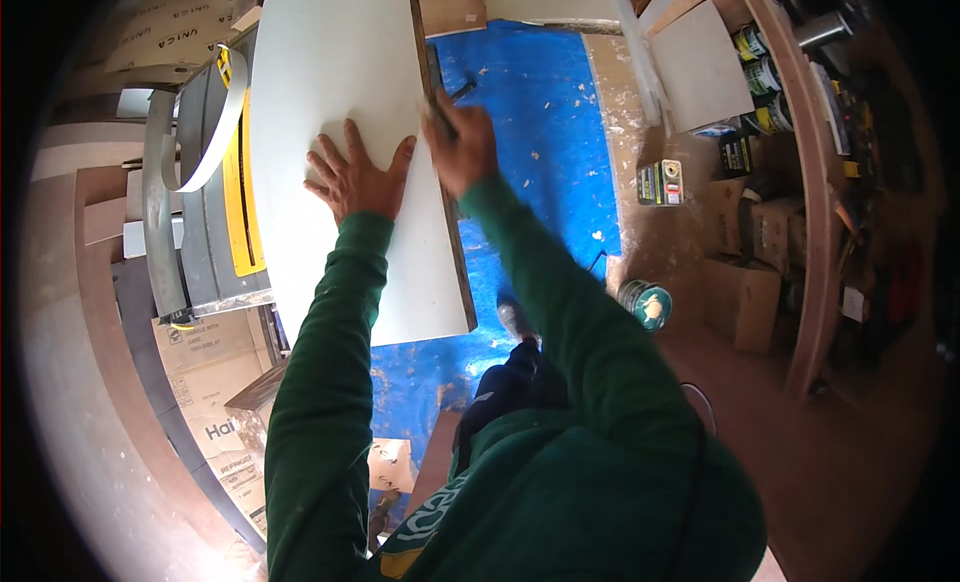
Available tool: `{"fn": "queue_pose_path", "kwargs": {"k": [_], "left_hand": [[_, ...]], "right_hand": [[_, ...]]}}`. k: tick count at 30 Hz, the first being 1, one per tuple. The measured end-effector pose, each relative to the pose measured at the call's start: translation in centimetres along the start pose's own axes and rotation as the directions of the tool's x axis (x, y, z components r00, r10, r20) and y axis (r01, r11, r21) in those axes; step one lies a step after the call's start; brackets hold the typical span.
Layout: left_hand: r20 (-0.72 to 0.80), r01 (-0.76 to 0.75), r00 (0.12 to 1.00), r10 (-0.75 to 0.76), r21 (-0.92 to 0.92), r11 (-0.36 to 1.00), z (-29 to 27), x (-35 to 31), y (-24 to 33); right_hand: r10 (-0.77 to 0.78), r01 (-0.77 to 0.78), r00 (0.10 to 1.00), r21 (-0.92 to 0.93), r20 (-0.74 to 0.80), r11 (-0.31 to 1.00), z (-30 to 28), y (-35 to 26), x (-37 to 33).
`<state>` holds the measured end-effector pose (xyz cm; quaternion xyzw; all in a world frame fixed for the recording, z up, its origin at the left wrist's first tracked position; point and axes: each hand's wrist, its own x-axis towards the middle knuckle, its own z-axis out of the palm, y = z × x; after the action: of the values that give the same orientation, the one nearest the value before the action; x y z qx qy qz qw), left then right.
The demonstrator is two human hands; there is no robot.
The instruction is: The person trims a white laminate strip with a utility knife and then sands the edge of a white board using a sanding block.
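Note:
A long white board [320, 72] with a dark edge on its right side lies over a table saw [205, 132]. On its surface my left hand [355, 177] rests flat with the fingers spread, holding nothing. At the board's right edge my right hand [465, 147] is closed around a small dark thing [440, 120]; motion blur hides what kind it is. A black handle-like part [463, 90] sticks out just beyond that hand, and whether it belongs to the held thing I cannot tell.
Blue sheeting [540, 132] with pale specks covers the floor to the right. A paint bucket [645, 305] and a small box [660, 182] stand past it, near shelves with cans [762, 77] and cartons [745, 297]. A pale strip [215, 147] curls over the saw.

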<state>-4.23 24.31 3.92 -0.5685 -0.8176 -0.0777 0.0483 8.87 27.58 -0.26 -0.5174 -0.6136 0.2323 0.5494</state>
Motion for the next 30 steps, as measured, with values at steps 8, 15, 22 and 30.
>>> {"fn": "queue_pose_path", "kwargs": {"k": [8, 15, 22, 30], "left_hand": [[0.015, 0.036, 0.999, -0.036, 0.019, 0.999, -0.1, -0.6, -1.9], [0.044, -0.001, 0.999, 0.0, 0.03, 1.0, -0.5, -0.3, -1.6], [0.182, 0.019, 0.983, -0.032, 0.077, 0.997, -1.3, -0.7, -2.3], [0.249, 0.019, 0.968, -0.034, 0.062, 0.998, -1.7, -0.3, -2.0]], "right_hand": [[0.069, -0.077, 0.97, 0.029, 0.232, 0.997, -9.2, -8.4, -17.5], [0.039, -0.038, 0.993, -0.009, 0.11, 0.999, 2.1, -1.2, 2.6], [0.099, -0.095, 0.97, -0.028, 0.223, 0.995, 3.1, -0.2, 3.2], [0.007, -0.014, 0.974, 0.031, 0.228, 0.999, 3.9, -0.7, 7.2]]}}
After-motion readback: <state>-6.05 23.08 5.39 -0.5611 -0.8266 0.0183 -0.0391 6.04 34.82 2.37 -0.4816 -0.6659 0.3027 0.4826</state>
